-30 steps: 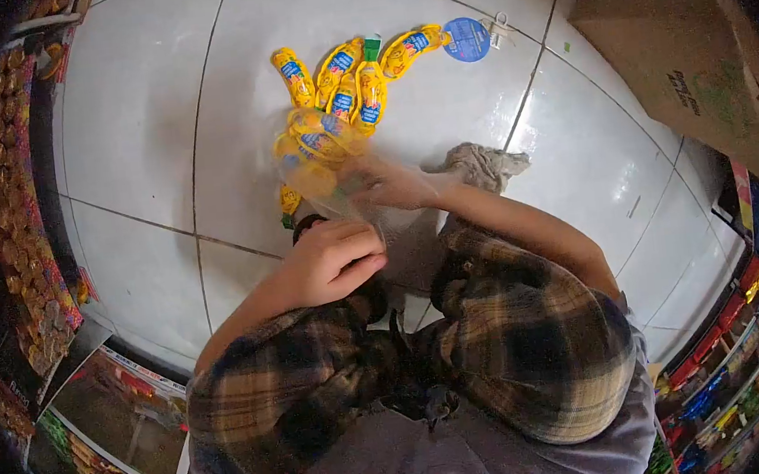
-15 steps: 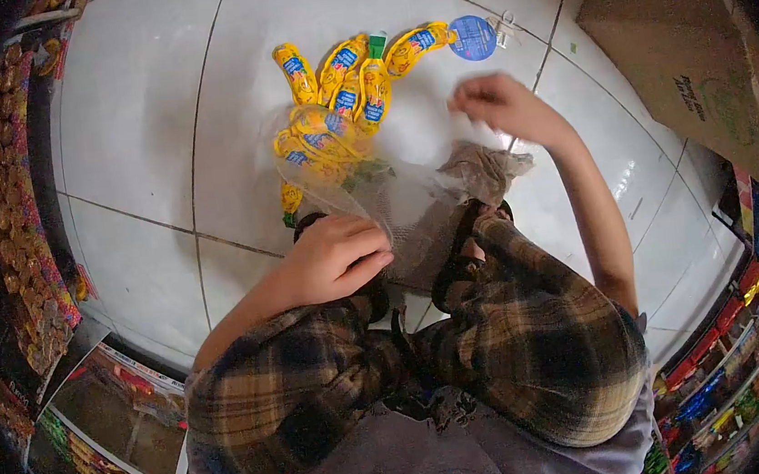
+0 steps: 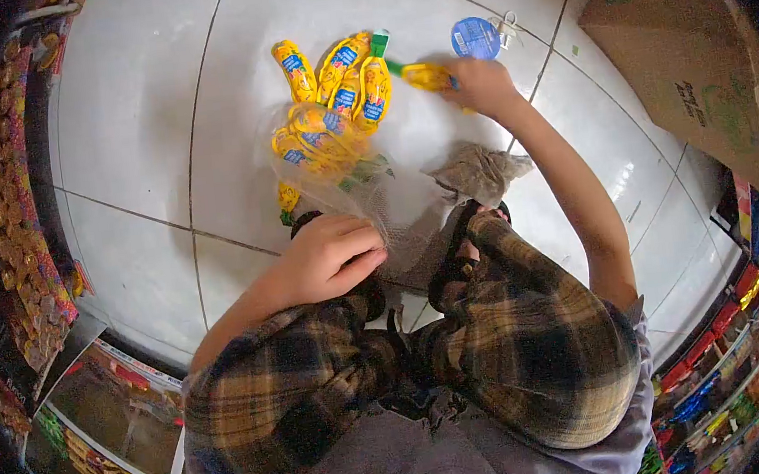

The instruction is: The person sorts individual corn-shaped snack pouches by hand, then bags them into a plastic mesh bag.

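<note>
My right hand point(image 3: 481, 85) can pass between the yellow packets point(image 3: 374, 96) and crumpled bundle point(image 3: 480, 172); farther right, the cardboard box point(image 3: 678, 66) blocks me.

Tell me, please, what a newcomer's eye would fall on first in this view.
The yellow packets at upper centre on the pale tiles, some inside a clear bag, would probably catch the eye first. Next comes the right hand, with one packet in its grip near a round blue label; the left hand holds the bag.

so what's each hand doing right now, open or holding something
Left hand: closed, holding the edge of the clear plastic bag.
Right hand: closed, holding a green-ended yellow packet.
</note>
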A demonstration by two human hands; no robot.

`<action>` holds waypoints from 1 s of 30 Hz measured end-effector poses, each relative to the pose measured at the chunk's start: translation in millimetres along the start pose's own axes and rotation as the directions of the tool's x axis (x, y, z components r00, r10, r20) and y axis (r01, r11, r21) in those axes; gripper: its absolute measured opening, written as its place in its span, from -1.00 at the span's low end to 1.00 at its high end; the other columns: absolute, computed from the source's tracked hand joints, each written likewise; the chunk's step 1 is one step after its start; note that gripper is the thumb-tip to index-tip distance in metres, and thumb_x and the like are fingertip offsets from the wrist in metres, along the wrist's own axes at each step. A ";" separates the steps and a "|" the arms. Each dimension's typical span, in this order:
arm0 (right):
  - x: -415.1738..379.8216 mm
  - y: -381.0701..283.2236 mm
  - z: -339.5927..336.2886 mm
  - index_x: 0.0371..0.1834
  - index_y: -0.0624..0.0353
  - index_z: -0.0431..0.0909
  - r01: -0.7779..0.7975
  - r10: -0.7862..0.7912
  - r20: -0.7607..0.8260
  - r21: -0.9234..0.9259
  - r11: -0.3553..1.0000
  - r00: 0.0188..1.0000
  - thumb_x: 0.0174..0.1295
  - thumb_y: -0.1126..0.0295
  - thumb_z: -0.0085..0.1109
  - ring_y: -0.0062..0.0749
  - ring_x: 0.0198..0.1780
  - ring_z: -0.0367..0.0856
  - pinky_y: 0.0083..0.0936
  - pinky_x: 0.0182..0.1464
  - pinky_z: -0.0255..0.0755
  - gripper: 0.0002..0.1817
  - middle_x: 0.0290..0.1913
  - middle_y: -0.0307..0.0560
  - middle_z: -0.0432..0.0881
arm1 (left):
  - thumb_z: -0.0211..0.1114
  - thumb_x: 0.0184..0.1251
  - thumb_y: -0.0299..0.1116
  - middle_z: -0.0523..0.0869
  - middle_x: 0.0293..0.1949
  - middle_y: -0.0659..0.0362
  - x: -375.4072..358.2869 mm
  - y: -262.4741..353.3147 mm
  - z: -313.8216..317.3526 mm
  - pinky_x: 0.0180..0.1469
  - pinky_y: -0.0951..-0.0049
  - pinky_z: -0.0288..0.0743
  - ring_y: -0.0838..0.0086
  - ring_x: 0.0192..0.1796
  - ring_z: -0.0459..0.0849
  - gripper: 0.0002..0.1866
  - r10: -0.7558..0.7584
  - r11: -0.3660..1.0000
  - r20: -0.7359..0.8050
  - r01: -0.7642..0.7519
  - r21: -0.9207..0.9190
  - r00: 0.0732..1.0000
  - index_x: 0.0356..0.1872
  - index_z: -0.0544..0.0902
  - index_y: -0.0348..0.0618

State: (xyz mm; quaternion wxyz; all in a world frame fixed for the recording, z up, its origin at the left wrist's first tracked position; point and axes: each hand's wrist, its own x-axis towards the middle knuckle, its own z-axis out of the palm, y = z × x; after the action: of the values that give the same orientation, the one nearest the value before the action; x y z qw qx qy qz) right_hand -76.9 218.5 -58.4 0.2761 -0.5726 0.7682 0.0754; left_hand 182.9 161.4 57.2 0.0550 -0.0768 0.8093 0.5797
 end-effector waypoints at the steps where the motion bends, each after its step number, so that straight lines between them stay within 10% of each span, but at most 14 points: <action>1: -9.4 -1.2 -6.7 -0.08 0.02 0.34 -0.102 0.073 0.194 0.144 0.984 0.978 -0.04 0.09 0.03 -0.23 -0.26 0.50 -0.20 -0.32 0.35 -0.56 -0.29 -0.13 0.52 | 0.10 -0.01 -0.43 0.44 -0.59 0.13 0.4 -0.5 0.3 -0.47 0.37 0.26 0.25 -0.49 0.44 -0.90 0.002 1.000 0.003 -0.002 0.000 1.000 -0.57 0.41 -0.21; 3: -23.2 15.6 14.8 -0.16 0.07 0.36 -0.004 0.023 -0.094 0.195 0.981 0.995 -0.01 0.02 -0.03 -0.25 -0.43 0.54 -0.34 -0.46 0.39 -0.57 -0.45 -0.09 0.55 | 0.10 -0.01 -0.44 0.45 -0.59 0.13 1.4 -2.5 0.7 -0.47 0.37 0.27 0.25 -0.48 0.44 -0.91 0.051 0.998 0.007 -0.051 0.036 0.999 -0.57 0.41 -0.21; 5: -29.1 31.0 19.3 -0.20 0.12 0.36 -0.462 0.266 0.401 0.546 0.699 0.876 0.01 0.02 -0.05 -0.22 -0.43 0.53 -0.39 -0.42 0.41 -0.57 -0.44 -0.06 0.54 | 0.10 -0.01 -0.43 0.45 -0.58 0.13 2.6 -1.8 0.4 -0.46 0.37 0.28 0.26 -0.47 0.45 -0.91 0.042 0.999 0.019 -0.042 0.032 0.999 -0.57 0.41 -0.21; 8: -43.6 48.8 18.4 -0.24 0.19 0.36 -0.579 0.237 0.536 0.672 0.461 0.810 0.03 0.15 -0.05 -0.18 -0.43 0.52 -0.40 -0.35 0.41 -0.65 -0.47 -0.06 0.54 | 0.10 -0.01 -0.43 0.46 -0.57 0.13 4.7 -0.4 2.1 -0.44 0.37 0.28 0.26 -0.46 0.45 -0.91 0.037 0.999 0.025 -0.038 0.025 0.999 -0.57 0.41 -0.21; 9: -48.3 47.0 20.7 -0.24 0.19 0.36 -0.580 0.240 0.535 0.671 0.461 0.810 0.03 0.15 -0.05 -0.18 -0.43 0.52 -0.40 -0.35 0.41 -0.65 -0.47 -0.06 0.54 | 0.10 -0.01 -0.43 0.46 -0.57 0.13 5.4 -0.2 2.6 -0.44 0.36 0.28 0.26 -0.46 0.45 -0.91 0.047 0.999 0.022 -0.047 0.022 0.999 -0.57 0.41 -0.21; 11: -58.4 43.0 30.5 -0.07 0.11 0.28 -0.114 0.209 -0.162 0.458 0.882 0.964 0.06 0.37 -0.11 -0.18 -0.33 0.50 -0.35 -0.26 0.38 -0.68 -0.41 -0.05 0.52 | 0.10 -0.01 -0.43 0.45 -0.57 0.13 6.1 -0.9 3.9 -0.43 0.36 0.28 0.26 -0.46 0.45 -0.91 0.054 0.998 0.030 -0.055 0.033 0.998 -0.57 0.41 -0.21; 13: -56.9 45.6 32.5 -0.01 0.00 0.26 -0.005 0.073 -0.241 0.272 0.962 0.968 0.01 0.48 -0.14 -0.25 -0.02 0.36 -0.19 -0.06 0.26 -0.61 -0.07 -0.07 0.39 | 0.10 -0.01 -0.43 0.45 -0.57 0.13 6.6 -0.6 4.8 -0.43 0.36 0.27 0.26 -0.46 0.45 -0.90 0.058 0.997 0.037 -0.059 0.046 0.998 -0.57 0.40 -0.21; 15: -54.8 43.3 30.6 -0.03 -0.02 0.27 0.166 -0.286 -0.239 -0.420 0.892 0.928 -0.04 0.53 -0.16 -0.21 0.17 0.08 0.04 0.09 -0.01 -0.58 0.12 -0.09 0.15 | 0.10 0.00 -0.42 0.45 -0.57 0.13 6.5 0.0 4.3 -0.43 0.36 0.27 0.25 -0.45 0.45 -0.90 0.066 0.996 0.039 -0.068 0.050 0.997 -0.57 0.40 -0.21; 21: -45.1 40.7 31.1 -0.14 -0.01 0.36 0.201 -0.227 -0.068 -0.267 0.942 0.972 -0.18 0.20 0.11 -0.23 0.19 -0.01 0.31 0.04 -0.25 -0.56 0.14 -0.19 0.08 | 0.09 0.00 -0.42 0.44 -0.58 0.13 1.6 1.4 5.1 -0.43 0.35 0.26 0.25 -0.45 0.45 -0.90 0.037 0.998 0.007 -0.037 0.058 0.999 -0.56 0.40 -0.21; 23: -54.7 45.2 34.7 -0.19 0.03 0.37 0.259 -0.320 -0.287 -0.231 0.938 0.903 -0.25 0.14 0.15 -0.22 0.06 0.25 0.08 0.01 0.07 -0.53 -0.02 -0.14 0.32 | 0.09 0.00 -0.43 0.44 -0.58 0.12 1.4 1.5 4.6 -0.44 0.35 0.26 0.24 -0.46 0.45 -0.90 0.042 0.997 0.003 -0.043 0.062 0.999 -0.57 0.40 -0.21; 24: -62.1 44.7 28.0 -0.22 0.05 0.38 0.185 -0.148 -0.233 0.146 0.972 0.961 -0.23 0.17 0.13 -0.22 -0.11 0.37 -0.12 -0.13 0.21 -0.57 -0.22 -0.13 0.41 | 0.09 0.00 -0.44 0.44 -0.59 0.12 2.2 1.4 4.7 -0.46 0.35 0.26 0.24 -0.47 0.45 -0.91 0.051 0.997 -0.003 -0.050 0.064 0.999 -0.57 0.40 -0.22; 27: -87.9 39.2 28.8 -0.33 0.15 0.40 0.184 0.045 -0.312 0.664 0.725 0.949 -0.16 0.19 0.08 -0.28 -0.62 0.47 -0.51 -0.54 0.31 -0.66 -0.68 -0.21 0.43 | 0.09 0.01 -0.44 0.43 -0.61 0.11 5.2 3.7 4.4 -0.48 0.36 0.26 0.23 -0.49 0.43 -0.90 0.034 0.999 -0.041 -0.033 0.029 0.999 -0.57 0.40 -0.23; 29: -117.9 24.1 1.0 -0.35 0.35 0.38 -0.076 0.007 0.077 0.995 -0.059 0.997 -0.09 0.21 0.07 -0.63 -0.55 0.38 -0.65 -0.53 0.28 -0.62 -0.60 -0.18 0.44 | 0.08 0.01 -0.44 0.42 -0.61 0.10 6.0 0.7 6.8 -0.48 0.36 0.25 0.22 -0.50 0.43 -0.90 0.030 0.999 -0.061 -0.028 0.023 0.998 -0.58 0.39 -0.24; 30: -125.7 21.1 -9.1 -0.33 0.37 0.37 -0.217 -0.213 0.199 0.974 -0.067 0.957 -0.08 0.20 0.08 -0.65 -0.55 0.36 -0.67 -0.54 0.26 -0.60 -0.56 -0.20 0.44 | 0.08 0.01 -0.44 0.42 -0.61 0.10 6.7 -0.4 7.4 -0.48 0.36 0.25 0.22 -0.51 0.42 -0.89 0.022 1.000 -0.081 -0.021 0.021 0.996 -0.58 0.39 -0.24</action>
State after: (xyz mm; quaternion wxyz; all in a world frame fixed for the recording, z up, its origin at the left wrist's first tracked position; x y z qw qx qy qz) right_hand -75.3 326.9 9.2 0.7153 -0.1677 0.5277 -0.4263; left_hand 176.3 167.9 53.3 0.0164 -0.0911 0.8176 0.5684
